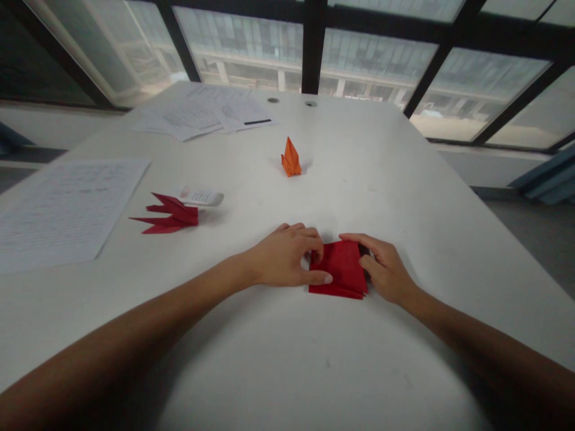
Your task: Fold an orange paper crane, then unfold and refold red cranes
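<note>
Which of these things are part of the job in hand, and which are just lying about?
In use:
red folded paper
left hand and right hand, both touching it

Apparently just lying about:
dark red folded piece
orange folded figure
white remote-like object
printed sheet at left
papers at the far end

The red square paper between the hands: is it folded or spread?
Folded: the red square paper shows several layers, slightly apart, at its near right corner.
</note>
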Motion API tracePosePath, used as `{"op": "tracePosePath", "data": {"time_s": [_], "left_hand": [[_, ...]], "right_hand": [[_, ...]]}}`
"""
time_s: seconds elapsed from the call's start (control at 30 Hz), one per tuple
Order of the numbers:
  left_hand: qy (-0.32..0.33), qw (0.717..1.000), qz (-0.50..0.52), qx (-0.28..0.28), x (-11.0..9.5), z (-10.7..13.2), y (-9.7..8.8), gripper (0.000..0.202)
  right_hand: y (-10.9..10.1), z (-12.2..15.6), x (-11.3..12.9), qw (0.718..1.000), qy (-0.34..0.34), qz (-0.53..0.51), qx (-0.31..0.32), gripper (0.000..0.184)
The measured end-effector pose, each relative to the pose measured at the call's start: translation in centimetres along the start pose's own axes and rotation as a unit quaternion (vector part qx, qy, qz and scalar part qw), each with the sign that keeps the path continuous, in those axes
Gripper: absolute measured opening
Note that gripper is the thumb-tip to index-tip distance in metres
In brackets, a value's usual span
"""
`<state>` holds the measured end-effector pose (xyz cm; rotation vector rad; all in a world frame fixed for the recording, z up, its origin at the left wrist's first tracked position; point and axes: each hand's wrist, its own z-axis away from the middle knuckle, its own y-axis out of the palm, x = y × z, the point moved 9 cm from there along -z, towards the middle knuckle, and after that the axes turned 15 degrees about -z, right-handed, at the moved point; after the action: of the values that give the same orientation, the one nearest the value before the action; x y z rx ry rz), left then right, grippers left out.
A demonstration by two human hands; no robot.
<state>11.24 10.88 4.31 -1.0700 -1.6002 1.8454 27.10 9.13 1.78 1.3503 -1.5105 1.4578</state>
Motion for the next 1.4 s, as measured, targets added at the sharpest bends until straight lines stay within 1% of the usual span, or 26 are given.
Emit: {"op": "tracePosePath", "data": {"time_s": [0.13, 0.2, 0.27, 0.37, 0.5, 0.73, 0.8, 0.9, 1.03, 1.1, 1.17, 1.3, 1.4], "left_hand": [[-0.005, 1.0, -0.028, -0.009, -0.5, 0.1, 0.1, 0.045], [-0.005, 0.999, -0.045, -0.013, -0.8, 0.2, 0.1, 0.041], [0.003, 0.999, -0.051, -0.013, -1.2, 0.3, 0.0, 0.033], [0.027, 0.999, -0.025, -0.003, -1.7, 0.4, 0.0, 0.025], [0.03, 0.999, 0.021, 0.017, -1.8, 0.4, 0.1, 0.024], [0.024, 0.999, 0.025, -0.006, -1.4, 0.1, 0.0, 0.034], [0.029, 0.999, 0.014, -0.006, -1.5, 0.1, 0.0, 0.028], [0.038, 0.999, -0.033, -0.005, -2.1, 0.3, 0.2, 0.018], [0.047, 0.99, -0.132, -0.027, -3.3, 0.6, 0.4, 0.017], [0.044, 0.984, -0.167, -0.038, -3.6, 0.6, 0.4, 0.015], [0.03, 0.984, -0.168, -0.042, -3.4, 0.6, 0.1, 0.015], [-0.01, 0.993, -0.113, -0.039, -2.3, 0.5, -0.7, 0.015], [-0.006, 0.991, -0.13, -0.04, -2.6, 0.5, -0.7, 0.032]], "right_hand": [[0.0, 0.0, 0.0, 1.0, 0.004, 0.002, -0.001, 0.052], [0.0, -0.1, 0.0, 1.0, 0.005, 0.001, 0.0, 0.052], [0.0, -0.1, 0.0, 1.0, 0.004, -0.002, -0.001, 0.051], [0.0, -0.2, 0.0, 1.0, -0.002, -0.012, -0.004, 0.048], [0.1, -0.2, 0.1, 1.0, -0.002, -0.027, 0.003, 0.047], [0.1, -0.2, 0.1, 1.0, 0.003, -0.026, 0.004, 0.047], [0.1, -0.2, 0.1, 1.0, -0.002, -0.025, 0.004, 0.047], [0.1, -0.2, 0.0, 1.0, 0.0, -0.028, 0.006, 0.047], [0.2, -0.2, -0.2, 0.999, 0.013, -0.029, 0.005, 0.046], [0.2, -0.2, 0.0, 1.0, 0.01, -0.028, 0.0, 0.043], [0.2, -0.2, 0.1, 0.999, 0.005, -0.035, -0.004, 0.04], [0.3, 0.0, 0.4, 0.998, -0.003, -0.057, -0.009, 0.04], [0.4, 0.0, 0.4, 0.998, -0.002, -0.057, -0.009, 0.04]]}}
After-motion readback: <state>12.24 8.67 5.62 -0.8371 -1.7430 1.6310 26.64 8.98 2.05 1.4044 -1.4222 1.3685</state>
